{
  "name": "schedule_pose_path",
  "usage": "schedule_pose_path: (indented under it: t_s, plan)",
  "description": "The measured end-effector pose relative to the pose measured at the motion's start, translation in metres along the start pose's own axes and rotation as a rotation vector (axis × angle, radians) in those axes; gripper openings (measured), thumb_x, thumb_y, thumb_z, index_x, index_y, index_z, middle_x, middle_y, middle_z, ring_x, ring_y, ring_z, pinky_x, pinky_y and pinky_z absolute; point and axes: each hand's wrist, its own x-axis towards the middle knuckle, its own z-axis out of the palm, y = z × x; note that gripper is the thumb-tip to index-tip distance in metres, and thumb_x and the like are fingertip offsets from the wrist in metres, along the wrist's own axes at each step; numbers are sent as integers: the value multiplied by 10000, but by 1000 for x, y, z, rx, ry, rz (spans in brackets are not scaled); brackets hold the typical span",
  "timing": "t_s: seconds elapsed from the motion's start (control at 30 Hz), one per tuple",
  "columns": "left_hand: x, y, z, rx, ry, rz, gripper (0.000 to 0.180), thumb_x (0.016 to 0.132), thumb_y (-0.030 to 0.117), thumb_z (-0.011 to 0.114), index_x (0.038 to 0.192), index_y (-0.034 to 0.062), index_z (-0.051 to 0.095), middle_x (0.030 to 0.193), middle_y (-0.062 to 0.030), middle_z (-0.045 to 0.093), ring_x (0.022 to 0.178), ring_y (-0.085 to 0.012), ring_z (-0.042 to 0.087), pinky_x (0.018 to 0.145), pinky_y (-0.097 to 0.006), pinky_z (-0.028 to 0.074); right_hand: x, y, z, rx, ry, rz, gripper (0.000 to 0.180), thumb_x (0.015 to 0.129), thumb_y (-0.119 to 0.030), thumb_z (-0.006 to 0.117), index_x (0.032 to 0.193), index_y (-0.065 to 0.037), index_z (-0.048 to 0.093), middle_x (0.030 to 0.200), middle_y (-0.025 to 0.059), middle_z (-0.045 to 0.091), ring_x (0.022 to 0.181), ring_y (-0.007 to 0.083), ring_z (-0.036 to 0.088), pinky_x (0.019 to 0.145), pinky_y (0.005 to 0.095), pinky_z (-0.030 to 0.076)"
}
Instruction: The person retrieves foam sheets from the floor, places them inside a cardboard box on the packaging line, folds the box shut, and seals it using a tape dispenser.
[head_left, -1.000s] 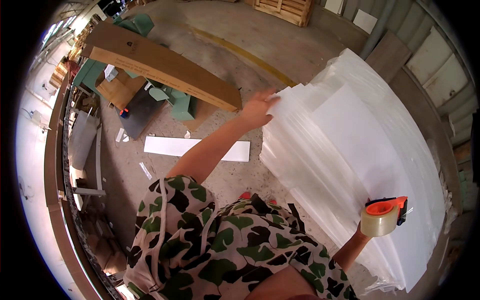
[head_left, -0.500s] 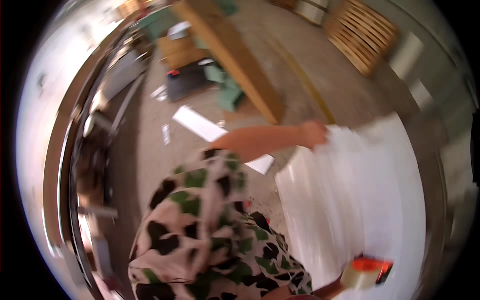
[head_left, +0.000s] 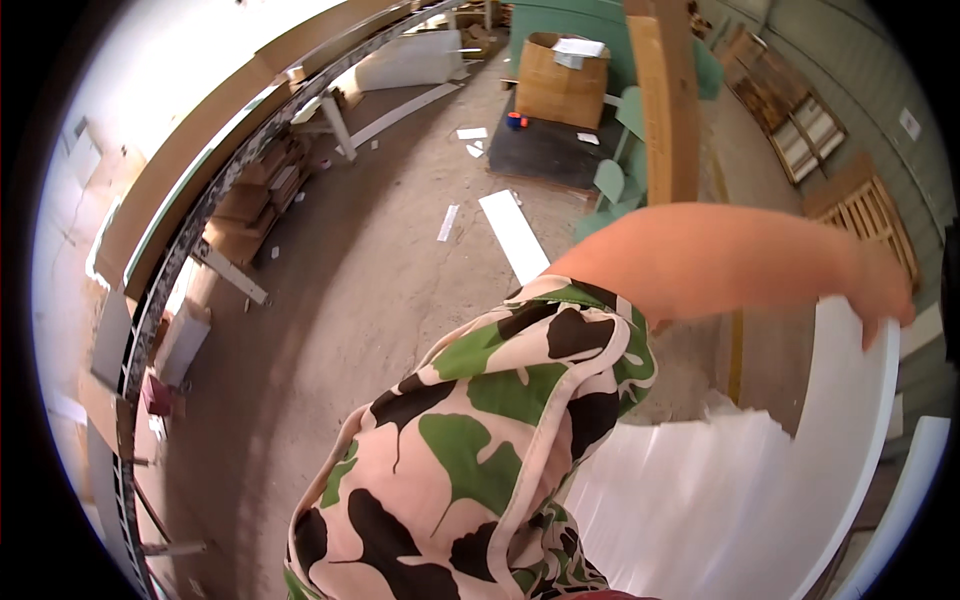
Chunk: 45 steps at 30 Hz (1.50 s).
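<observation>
My left arm reaches across to the right from a sleeve patterned in green, black and pale pink. At its end my left hand [head_left: 885, 290] is at the upper edge of a long white panel [head_left: 850, 430], its fingers bent down over that edge. Below the forearm, against the panel, spreads a crinkled sheet of translucent white wrapping [head_left: 690, 490] with a ragged far edge. My right hand is out of view.
A cardboard box [head_left: 560, 85] sits on a dark platform [head_left: 540, 155] ahead, beside a tall brown beam [head_left: 668, 110]. White strips, including a wide one [head_left: 512, 235], lie on the floor. A long rack [head_left: 190, 215] lines the left; a wooden pallet [head_left: 870, 220] leans at the right.
The view has swung. My left hand has gone from the wrapping's far edge to the panel's edge. My right hand, with an orange-topped tape dispenser, has left the view.
</observation>
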Motion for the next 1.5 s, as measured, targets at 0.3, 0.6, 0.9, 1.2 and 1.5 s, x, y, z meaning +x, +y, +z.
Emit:
schedule_pose_path:
  t_s: [0.3,0.6,0.9,1.2,1.5]
  plan:
    - [-524,-125,-192,567,-66,-564,438,690,272,769,1076,137,610,1051,-99,583,1065,-305,552,878,-409,484,-55,-134,222,531,-443,168,527,873,-380,610,1252,-28,507,1199,122,579,1068,282,580,896,382,484]
    - [-1006,136,-321,506,-227,-1545,376,664,134,770,1002,113,607,1018,-95,584,1063,-312,534,895,-418,478,-124,-269,449,859,-947,339,461,904,-363,567,1218,-29,526,1149,114,600,1022,267,603,860,373,505]
    - [-1152,393,-255,159,-463,-2169,441,613,291,834,961,112,630,978,-84,615,1060,-306,550,905,-404,476,-224,-386,707,1118,-1748,574,404,935,-347,524,1185,-30,545,1099,107,621,976,252,626,824,363,527]
    - [-1199,500,-302,354,-313,-2552,387,632,287,808,932,115,632,977,-80,621,1039,-292,564,852,-406,513,-494,-598,942,1165,-1876,356,434,915,-324,589,1220,-21,527,1142,67,607,996,205,622,853,370,526]
    - [-1236,552,-297,779,-53,-2718,326,633,271,786,869,123,616,957,-57,616,1009,-272,571,780,-383,536,-787,-852,1019,1307,-2346,385,564,884,-378,656,1256,10,487,1152,101,605,1014,237,623,860,376,511]
